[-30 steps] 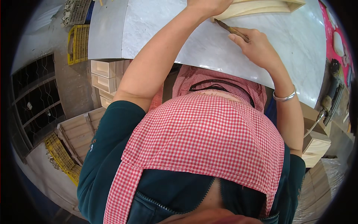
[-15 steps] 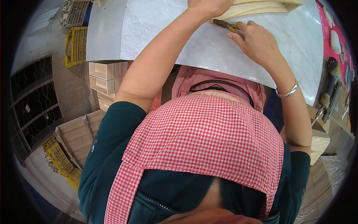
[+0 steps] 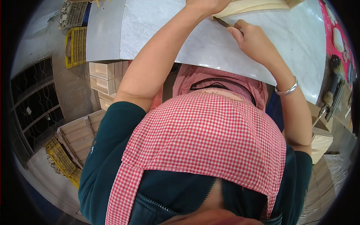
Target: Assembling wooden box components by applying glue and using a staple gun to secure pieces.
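A pale wooden box, cut off by the top edge, lies on the white marbled tabletop. My left hand is at the box's left end; its fingers run out of view, so their grip is hidden. My right hand is closed round a pair of pliers, with the handles mostly covered by the fingers. The dark jaws of the pliers point up and left, at the near left corner of the box, close to my left hand. Whether the tips touch the wood I cannot tell.
Power tools with dark bodies lie at the right, near a pink surface with small items. Wooden boxes are stacked below the table at left. Yellow crates stand farther left. A wooden box stands at lower right.
The right hand has closed tighter, bringing the spread handles of the pliers together. Both hands have shifted slightly left, and the box sits a little higher in the picture.
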Tool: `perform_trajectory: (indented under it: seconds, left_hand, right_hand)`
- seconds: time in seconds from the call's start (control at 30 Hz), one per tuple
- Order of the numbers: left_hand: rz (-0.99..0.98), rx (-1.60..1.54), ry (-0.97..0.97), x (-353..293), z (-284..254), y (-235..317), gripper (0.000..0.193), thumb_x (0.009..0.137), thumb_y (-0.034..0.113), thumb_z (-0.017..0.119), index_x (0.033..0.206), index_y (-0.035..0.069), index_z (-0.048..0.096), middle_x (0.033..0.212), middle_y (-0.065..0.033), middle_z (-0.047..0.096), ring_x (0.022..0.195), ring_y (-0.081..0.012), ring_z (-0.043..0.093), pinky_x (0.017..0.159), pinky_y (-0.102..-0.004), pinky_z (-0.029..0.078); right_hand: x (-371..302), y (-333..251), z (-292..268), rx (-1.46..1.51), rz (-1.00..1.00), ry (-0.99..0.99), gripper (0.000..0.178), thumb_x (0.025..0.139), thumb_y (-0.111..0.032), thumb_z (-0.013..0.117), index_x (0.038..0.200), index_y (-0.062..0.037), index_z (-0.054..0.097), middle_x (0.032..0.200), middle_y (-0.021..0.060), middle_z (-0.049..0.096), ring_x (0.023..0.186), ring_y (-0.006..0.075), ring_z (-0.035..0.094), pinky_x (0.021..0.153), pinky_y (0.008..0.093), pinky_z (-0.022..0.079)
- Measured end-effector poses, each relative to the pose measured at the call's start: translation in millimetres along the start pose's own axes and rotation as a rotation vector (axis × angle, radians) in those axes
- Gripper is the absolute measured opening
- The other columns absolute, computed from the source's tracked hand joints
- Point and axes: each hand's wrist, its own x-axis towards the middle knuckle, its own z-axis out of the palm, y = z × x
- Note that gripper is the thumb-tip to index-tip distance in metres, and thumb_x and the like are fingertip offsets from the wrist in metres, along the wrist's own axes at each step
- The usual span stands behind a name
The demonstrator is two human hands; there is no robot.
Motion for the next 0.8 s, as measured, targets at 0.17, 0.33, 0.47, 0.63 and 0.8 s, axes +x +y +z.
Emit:
perform_trajectory:
  seconds: [0.17, 0.33, 0.47, 0.63, 0.8]
  left_hand:
    - [0.018, -0.001, 0.012, 1.5, 7.4, 4.8, 0.06, 0.099, 0.048, 0.041, 0.086, -0.002, 0.072, 0.087, -0.0223, 0.073, 0.082, -0.0457, 0.067, 0.078, -0.0489, 0.053]
    - [0.018, -0.017, -0.014, 4.1, 5.0, 1.0, 0.059, 0.098, 0.047, 0.041, 0.086, -0.002, 0.072, 0.087, -0.0224, 0.073, 0.083, -0.0458, 0.067, 0.078, -0.0486, 0.053]
    - [0.021, -0.007, 0.013, 2.3, 6.5, 2.0, 0.059, 0.098, 0.047, 0.041, 0.086, -0.002, 0.072, 0.086, -0.0224, 0.073, 0.083, -0.0456, 0.067, 0.078, -0.0483, 0.053]
    - [0.021, -0.022, 0.01, 1.3, 6.7, 2.7, 0.058, 0.098, 0.046, 0.042, 0.086, -0.002, 0.072, 0.086, -0.0224, 0.073, 0.082, -0.0454, 0.067, 0.077, -0.0481, 0.053]
    - [0.019, -0.036, 0.015, 1.2, 7.9, 2.2, 0.058, 0.098, 0.046, 0.042, 0.086, -0.002, 0.072, 0.085, -0.0224, 0.073, 0.081, -0.0452, 0.067, 0.077, -0.0483, 0.053]
  right_hand:
    - [-6.8, -31.3, -10.8, 0.379, 0.572, -0.23, 0.034, 0.098, -0.029, 0.059, 0.092, 0.0041, 0.067, 0.072, 0.0174, 0.07, 0.06, 0.0307, 0.068, 0.054, 0.0354, 0.054]
    - [-14.1, -40.1, 3.3, 0.617, 0.69, -0.212, 0.035, 0.098, -0.031, 0.059, 0.093, 0.0036, 0.066, 0.076, 0.0183, 0.07, 0.062, 0.0314, 0.068, 0.053, 0.0355, 0.054]
    - [-23.6, -37.1, 15.2, -0.031, 0.301, 0.018, 0.036, 0.097, -0.032, 0.062, 0.093, 0.0037, 0.066, 0.078, 0.0177, 0.07, 0.062, 0.0311, 0.068, 0.052, 0.0357, 0.053]
    - [-10.8, -23.1, 0.3, -0.396, 0.014, 0.097, 0.035, 0.095, -0.031, 0.064, 0.095, 0.004, 0.066, 0.078, 0.0166, 0.068, 0.061, 0.0314, 0.068, 0.054, 0.0363, 0.054]
    - [-3.2, -1.1, -1.9, -0.449, -0.162, 0.095, 0.031, 0.094, -0.027, 0.065, 0.097, 0.004, 0.066, 0.08, 0.0162, 0.066, 0.064, 0.0317, 0.067, 0.06, 0.037, 0.055]
